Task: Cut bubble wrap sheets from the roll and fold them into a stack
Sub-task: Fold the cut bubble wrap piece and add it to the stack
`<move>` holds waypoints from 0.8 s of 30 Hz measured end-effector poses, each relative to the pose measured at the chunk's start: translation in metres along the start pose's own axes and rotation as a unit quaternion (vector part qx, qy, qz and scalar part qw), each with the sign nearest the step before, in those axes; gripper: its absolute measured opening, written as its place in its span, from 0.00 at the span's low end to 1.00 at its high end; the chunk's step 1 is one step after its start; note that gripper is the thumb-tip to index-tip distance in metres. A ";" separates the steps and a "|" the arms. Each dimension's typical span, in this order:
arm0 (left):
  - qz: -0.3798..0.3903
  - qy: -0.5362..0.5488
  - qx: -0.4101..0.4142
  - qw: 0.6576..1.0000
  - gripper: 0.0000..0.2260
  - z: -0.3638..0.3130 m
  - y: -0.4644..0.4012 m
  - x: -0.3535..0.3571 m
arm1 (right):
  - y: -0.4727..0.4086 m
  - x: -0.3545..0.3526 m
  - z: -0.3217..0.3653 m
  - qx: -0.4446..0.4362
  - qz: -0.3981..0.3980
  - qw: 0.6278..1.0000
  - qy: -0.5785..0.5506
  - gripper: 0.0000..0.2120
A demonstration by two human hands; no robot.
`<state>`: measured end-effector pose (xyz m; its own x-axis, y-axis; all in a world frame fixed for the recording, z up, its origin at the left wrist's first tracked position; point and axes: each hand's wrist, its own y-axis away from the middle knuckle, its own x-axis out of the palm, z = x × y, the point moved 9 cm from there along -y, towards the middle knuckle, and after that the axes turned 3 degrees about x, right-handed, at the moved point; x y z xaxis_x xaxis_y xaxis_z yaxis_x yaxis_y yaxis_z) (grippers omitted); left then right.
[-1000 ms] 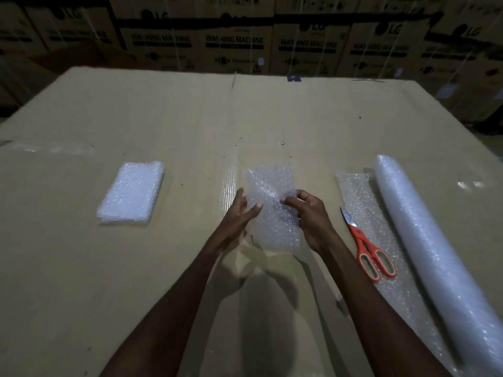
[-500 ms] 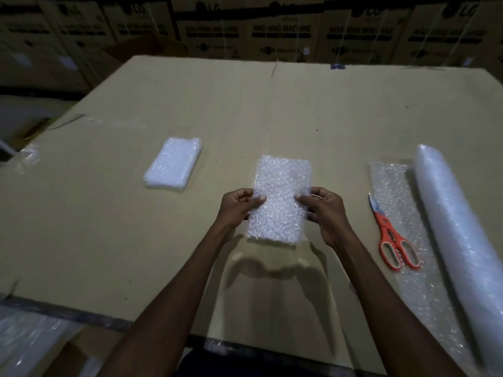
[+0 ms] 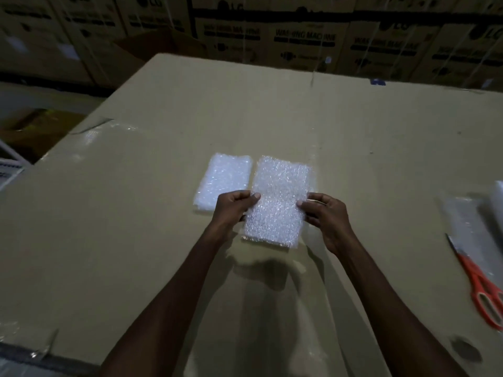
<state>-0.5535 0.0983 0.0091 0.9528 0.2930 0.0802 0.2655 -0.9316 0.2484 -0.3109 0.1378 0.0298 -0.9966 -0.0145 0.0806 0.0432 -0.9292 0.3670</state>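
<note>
Left hand [image 3: 234, 206] pinches the left long edge of the folded white bubble wrap sheet [image 3: 276, 201], thumb on top, fingers curled beneath; right hand [image 3: 325, 216] pinches the right edge the same way. Sheet is held just above the tan cardboard-covered table [image 3: 136, 240], its shadow lying below it toward the near edge. Versus 0.5 s ago: the sheet now sits just beside the stack of folded white bubble wrap [image 3: 223, 182], right of it with edges nearly touching, where before the two were well apart; both grips unchanged. The orange-handled scissors [image 3: 479, 284] now lie at the far right frame edge on the loose clear bubble wrap strip [image 3: 465, 221], and only a sliver of the white bubble wrap roll [image 3: 498, 197] shows. Writing: brown cardboard cartons [image 3: 304, 39] behind the table read "WASHING MACHINE", blurred; an "LG" logo shows on several. Smaller print unreadable.
</note>
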 end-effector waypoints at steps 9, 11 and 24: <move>-0.029 -0.013 -0.009 0.999 0.10 -0.038 -0.080 -0.104 | -0.053 0.119 0.008 0.008 -0.021 0.999 -0.022 0.10; -0.032 -0.016 -0.014 0.999 0.09 -0.038 -0.094 -0.114 | -0.065 0.131 0.008 0.007 -0.036 0.999 -0.011 0.09; -0.080 -0.159 0.014 0.984 0.09 -0.009 -0.126 -0.132 | -0.091 0.134 -0.025 0.025 -0.116 0.983 0.137 0.12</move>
<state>-0.7136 0.1786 -0.0244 0.8955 0.3581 -0.2644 0.4151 -0.8863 0.2054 -0.4505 0.2113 -0.0161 -0.9612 0.0903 -0.2607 -0.1907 -0.9003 0.3912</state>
